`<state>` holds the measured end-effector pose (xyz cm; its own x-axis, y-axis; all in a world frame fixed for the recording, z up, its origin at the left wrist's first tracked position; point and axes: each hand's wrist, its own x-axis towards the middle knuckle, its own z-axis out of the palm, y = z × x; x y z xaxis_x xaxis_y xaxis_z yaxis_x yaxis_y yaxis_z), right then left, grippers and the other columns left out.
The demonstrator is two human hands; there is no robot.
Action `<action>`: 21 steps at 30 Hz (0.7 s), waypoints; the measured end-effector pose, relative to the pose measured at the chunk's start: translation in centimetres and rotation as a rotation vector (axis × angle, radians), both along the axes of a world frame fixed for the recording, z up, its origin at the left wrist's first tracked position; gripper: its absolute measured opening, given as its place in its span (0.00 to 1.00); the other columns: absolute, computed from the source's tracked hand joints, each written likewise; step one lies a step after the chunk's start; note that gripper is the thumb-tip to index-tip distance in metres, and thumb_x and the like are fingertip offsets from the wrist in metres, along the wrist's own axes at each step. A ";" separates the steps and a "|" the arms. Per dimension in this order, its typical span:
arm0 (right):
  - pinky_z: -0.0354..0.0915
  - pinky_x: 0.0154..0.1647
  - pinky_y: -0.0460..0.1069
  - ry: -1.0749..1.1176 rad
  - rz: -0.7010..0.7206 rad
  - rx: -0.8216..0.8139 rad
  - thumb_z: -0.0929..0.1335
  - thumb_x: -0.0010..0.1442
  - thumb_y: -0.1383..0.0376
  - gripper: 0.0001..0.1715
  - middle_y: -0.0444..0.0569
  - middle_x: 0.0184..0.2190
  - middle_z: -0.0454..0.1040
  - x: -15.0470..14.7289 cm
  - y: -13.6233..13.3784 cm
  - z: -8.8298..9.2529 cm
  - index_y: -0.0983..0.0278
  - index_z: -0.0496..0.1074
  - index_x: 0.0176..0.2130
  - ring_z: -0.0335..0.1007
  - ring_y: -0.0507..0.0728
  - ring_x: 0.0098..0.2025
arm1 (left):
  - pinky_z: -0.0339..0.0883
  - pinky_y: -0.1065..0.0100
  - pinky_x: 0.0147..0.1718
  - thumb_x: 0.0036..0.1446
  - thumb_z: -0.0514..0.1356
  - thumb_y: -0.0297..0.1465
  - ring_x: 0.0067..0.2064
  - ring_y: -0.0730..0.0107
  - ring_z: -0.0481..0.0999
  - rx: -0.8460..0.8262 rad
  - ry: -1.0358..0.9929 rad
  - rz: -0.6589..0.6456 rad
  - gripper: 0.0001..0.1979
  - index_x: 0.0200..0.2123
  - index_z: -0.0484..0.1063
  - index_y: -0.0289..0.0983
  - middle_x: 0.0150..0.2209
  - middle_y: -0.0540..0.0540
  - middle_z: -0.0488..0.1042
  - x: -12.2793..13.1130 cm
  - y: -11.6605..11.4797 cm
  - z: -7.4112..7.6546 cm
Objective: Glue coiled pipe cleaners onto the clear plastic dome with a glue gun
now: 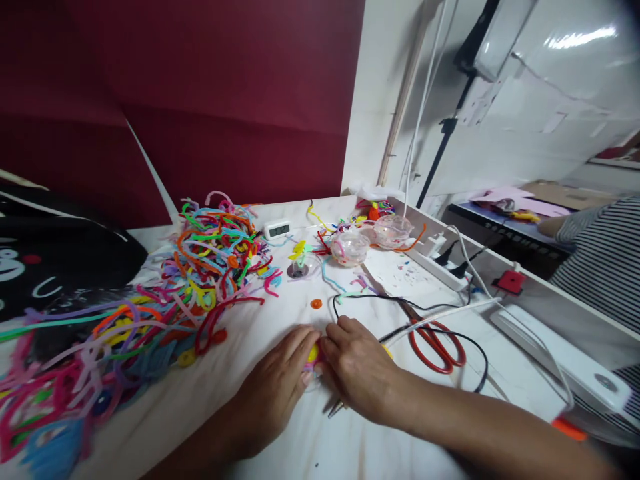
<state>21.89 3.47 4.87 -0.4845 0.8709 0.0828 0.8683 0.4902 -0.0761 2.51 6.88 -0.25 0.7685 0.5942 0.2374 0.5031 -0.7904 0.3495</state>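
Note:
My left hand [280, 375] and my right hand [356, 365] meet low over the table in the head view. Between them shows a small yellow and pink pipe-cleaner piece [313, 355], mostly covered by fingers. The left fingers lie close together against it, and the right fingers are curled at its other side. From under the right hand sticks out a metal tip [336, 408]; the tool it belongs to is hidden. Just beyond the hands lies a small orange coil [316, 304]. Red-handled scissors [439, 347] rest right of my right hand, with a black cord [480, 347] across them.
A large tangled heap of pipe cleaners [215, 247] spreads along the left. Farther back stand a small digital clock [278, 230], a yellow flower piece [299, 252] and clear bowls [350, 249]. A power strip [443, 267] lies by the right ledge. Another person's striped sleeve [600, 247] shows at far right.

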 end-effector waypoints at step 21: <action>0.58 0.43 0.55 -0.028 0.040 -0.021 0.63 0.66 0.62 0.16 0.54 0.34 0.73 0.6 0.4 0.3 0.69 0.75 0.38 0.65 0.60 0.38 | 0.58 0.55 0.64 0.65 0.47 0.28 0.65 0.57 0.60 -0.039 -0.066 -0.078 0.24 0.63 0.55 0.35 0.64 0.37 0.59 0.8 0.7 0.3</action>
